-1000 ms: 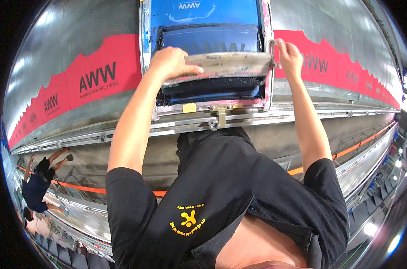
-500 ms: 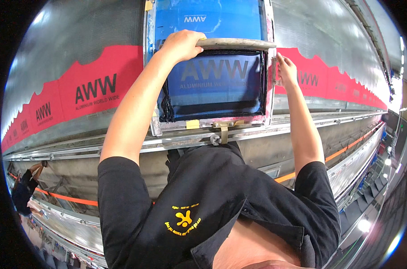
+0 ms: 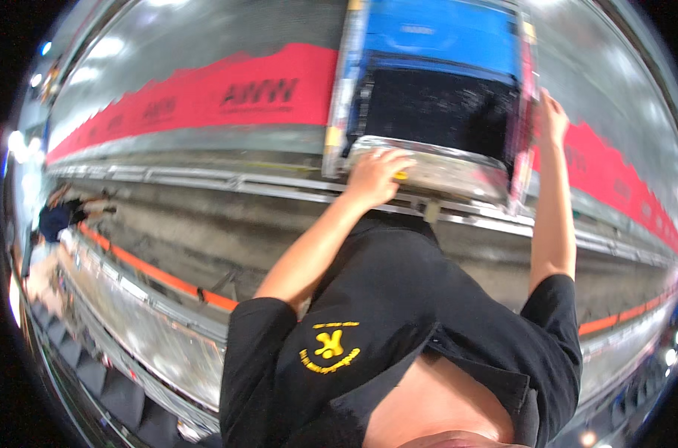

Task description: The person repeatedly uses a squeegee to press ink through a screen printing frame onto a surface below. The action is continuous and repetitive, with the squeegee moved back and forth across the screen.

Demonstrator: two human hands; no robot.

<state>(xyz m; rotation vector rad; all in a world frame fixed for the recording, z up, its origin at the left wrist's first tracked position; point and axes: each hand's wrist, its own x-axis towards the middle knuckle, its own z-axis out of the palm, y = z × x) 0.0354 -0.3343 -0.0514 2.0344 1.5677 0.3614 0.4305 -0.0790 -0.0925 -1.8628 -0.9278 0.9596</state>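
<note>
A screen printing frame point(image 3: 334, 134) with a blue mesh point(image 3: 439, 33) lies over the long table in front of me. Black ink point(image 3: 436, 112) covers the printing area of the mesh. At the frame's near end, my left hand point(image 3: 380, 178) is closed on the left part of a wide squeegee point(image 3: 451, 170), which spans most of the frame's width. My right hand point(image 3: 552, 119) is at the frame's right side rail, fingers curled against it; blur hides the exact hold.
Red fabric pieces point(image 3: 279, 89) with black print lie along the silvery table point(image 3: 204, 45) on both sides of the frame. A metal rail point(image 3: 234, 181) runs along the near table edge. Another person point(image 3: 59, 216) works at the far left. Behind me stands another long table point(image 3: 167, 336) with an orange strip.
My left hand has drawn the squeegee toward me, from mid-frame to the near end. The printing area has turned from see-through blue to black. My view has shifted and blurred.
</note>
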